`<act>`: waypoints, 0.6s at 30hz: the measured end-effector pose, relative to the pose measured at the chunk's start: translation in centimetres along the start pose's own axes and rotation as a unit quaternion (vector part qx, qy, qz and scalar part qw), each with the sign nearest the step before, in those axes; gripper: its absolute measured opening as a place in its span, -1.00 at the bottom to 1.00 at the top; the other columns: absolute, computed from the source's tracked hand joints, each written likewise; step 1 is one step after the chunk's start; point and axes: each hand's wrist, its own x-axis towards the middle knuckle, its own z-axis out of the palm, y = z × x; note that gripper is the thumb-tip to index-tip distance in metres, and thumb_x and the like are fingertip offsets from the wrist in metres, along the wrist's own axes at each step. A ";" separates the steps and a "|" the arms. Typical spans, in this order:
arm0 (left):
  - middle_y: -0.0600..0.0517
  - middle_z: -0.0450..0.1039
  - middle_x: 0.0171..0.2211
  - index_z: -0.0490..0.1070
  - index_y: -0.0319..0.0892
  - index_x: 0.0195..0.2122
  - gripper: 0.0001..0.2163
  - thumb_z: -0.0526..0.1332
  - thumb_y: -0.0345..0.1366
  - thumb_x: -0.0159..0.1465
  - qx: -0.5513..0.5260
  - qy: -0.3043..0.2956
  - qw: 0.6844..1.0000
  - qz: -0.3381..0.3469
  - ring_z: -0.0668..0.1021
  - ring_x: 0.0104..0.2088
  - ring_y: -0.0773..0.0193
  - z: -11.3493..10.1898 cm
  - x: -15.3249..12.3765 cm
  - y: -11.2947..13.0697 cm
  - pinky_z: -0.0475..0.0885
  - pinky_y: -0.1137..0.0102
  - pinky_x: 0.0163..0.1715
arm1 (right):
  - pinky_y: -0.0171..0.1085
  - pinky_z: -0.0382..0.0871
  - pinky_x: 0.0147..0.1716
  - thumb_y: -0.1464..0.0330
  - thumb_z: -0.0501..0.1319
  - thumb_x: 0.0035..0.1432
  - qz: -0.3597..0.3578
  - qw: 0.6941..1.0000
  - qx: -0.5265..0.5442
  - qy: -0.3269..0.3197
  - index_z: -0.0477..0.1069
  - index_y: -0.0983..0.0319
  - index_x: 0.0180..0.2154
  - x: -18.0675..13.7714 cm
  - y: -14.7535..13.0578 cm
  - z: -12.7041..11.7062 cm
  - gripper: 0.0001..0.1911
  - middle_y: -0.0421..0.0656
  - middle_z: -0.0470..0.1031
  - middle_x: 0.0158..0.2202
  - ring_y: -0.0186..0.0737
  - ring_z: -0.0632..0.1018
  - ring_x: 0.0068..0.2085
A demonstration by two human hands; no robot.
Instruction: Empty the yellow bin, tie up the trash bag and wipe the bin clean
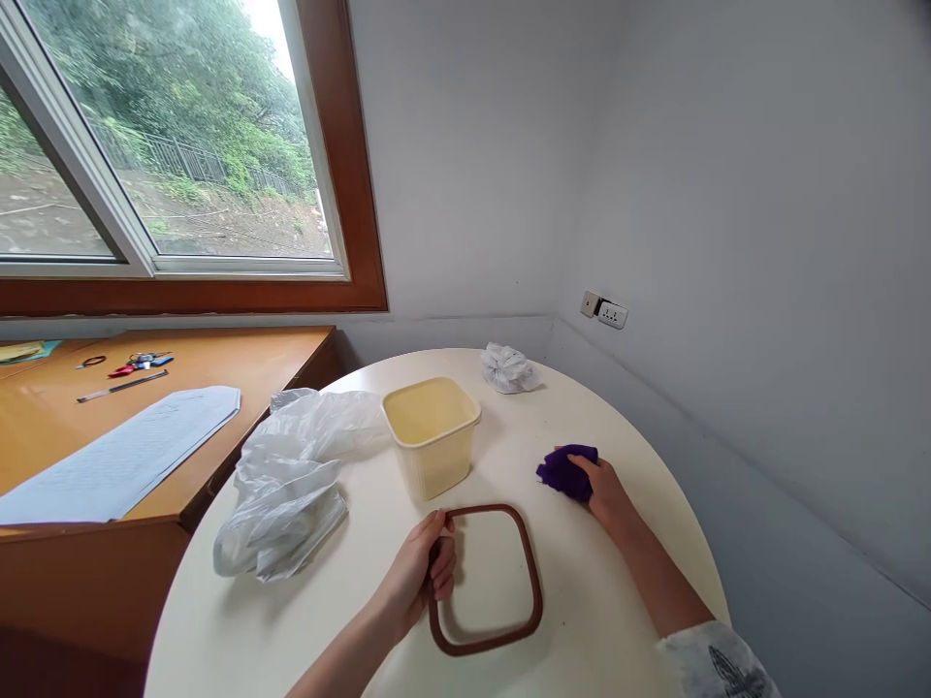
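Observation:
A brown square ring frame (536, 580) with rounded corners is gripped on its left side by my left hand (429, 567), whose fingers wrap round it just above the table. Over to the right, my right hand (602, 488) pinches a bunched purple cloth (565, 472) at the table surface. Beyond the frame stands a cream-yellow square plastic bin (436, 465), upright, with its top uncovered and nothing seen inside.
A crumpled clear plastic bag (291, 485) lies left of the bin on the round white table (596, 601). Another balled bag (507, 368) sits at the back. A wooden desk (218, 354) with papers (138, 451), a pen (122, 386) and keys (142, 362) adjoins on the left; walls (727, 242) border the right.

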 end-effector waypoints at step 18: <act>0.17 0.23 -0.66 0.27 -0.20 -0.33 -0.71 0.18 -0.05 0.17 -0.036 -0.026 0.999 0.029 0.33 -0.64 0.40 -0.1 0.5 -0.2 0.32 0.40 -0.50 | -0.31 0.24 -0.44 0.21 0.00 0.21 -0.312 0.864 -0.385 -0.090 0.26 0.21 0.02 -4.0 -0.6 2.5 -0.62 -0.32 0.18 -0.61 -0.31 0.28 -0.54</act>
